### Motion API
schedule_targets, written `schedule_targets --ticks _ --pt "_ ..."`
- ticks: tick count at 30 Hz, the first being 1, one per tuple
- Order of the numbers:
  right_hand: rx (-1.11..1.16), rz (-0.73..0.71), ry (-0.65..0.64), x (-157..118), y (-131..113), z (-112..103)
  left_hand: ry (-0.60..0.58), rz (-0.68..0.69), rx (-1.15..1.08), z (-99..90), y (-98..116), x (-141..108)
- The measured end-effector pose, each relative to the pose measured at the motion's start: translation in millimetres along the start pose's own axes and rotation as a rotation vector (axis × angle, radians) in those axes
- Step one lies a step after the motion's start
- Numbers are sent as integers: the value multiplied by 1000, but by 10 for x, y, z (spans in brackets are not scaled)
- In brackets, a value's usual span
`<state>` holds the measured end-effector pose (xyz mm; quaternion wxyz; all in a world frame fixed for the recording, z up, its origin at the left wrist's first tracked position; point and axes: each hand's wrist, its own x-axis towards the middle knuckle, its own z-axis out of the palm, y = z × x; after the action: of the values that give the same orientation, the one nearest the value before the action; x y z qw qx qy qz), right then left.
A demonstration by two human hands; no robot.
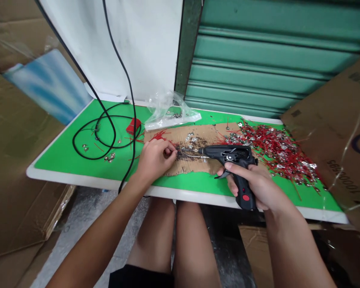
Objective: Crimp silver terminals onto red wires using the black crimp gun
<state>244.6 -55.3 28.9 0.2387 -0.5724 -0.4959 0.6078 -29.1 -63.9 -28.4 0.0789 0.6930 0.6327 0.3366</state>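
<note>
My right hand (pixel 252 180) is wrapped round the grip of a black soldering gun (pixel 228 154) with a red button. The gun's thin metal tip points left, toward the fingers of my left hand (pixel 159 156). Those fingers are pinched together over a scorched piece of cardboard (pixel 186 166); what they hold is too small to make out. Several small metal parts (pixel 191 138) lie on the cardboard beyond the tip. Red wires (pixel 160 135) lie just behind my left hand.
A large heap of red wires with metal pieces (pixel 276 148) covers the right of the green table (pixel 60 156). Behind the cardboard lies a clear plastic bag (pixel 168 112). Black cable (pixel 75 140) loops at left, near a red block (pixel 133 126). Cardboard boxes (pixel 342 132) flank the table.
</note>
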Motion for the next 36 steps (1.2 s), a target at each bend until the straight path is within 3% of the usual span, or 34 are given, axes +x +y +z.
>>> schedule_targets --ticks 36 --pt "-6 -9 37 -28 -69 18 -14 -12 5 -27 34 -2"
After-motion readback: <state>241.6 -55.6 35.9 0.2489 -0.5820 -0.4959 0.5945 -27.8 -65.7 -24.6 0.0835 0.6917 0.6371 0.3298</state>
